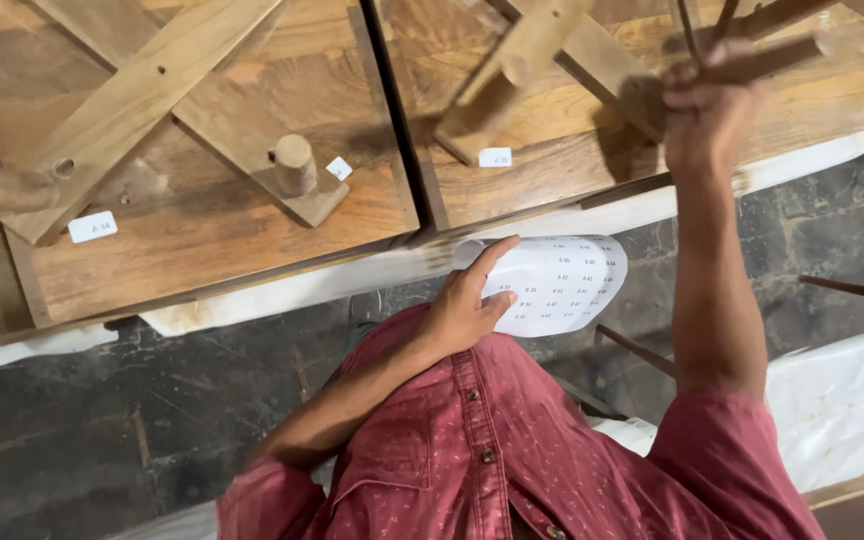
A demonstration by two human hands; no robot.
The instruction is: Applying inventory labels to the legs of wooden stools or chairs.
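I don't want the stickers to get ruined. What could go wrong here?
The left hand pinches the white sticker sheet only at one edge, and the sheet curls, so it might crease or slip to the dark floor. The right hand grips a wooden rod up among crossed wooden pieces and looks blurred; it could bump a nearby leg or pinch a finger.

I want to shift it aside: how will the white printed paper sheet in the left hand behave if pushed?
The white printed paper sheet will likely flop: it already curves where the left hand grips one edge. It looks thin and light, so it would probably slide or flutter, not resist. It may crease easily against the wooden panel edge.
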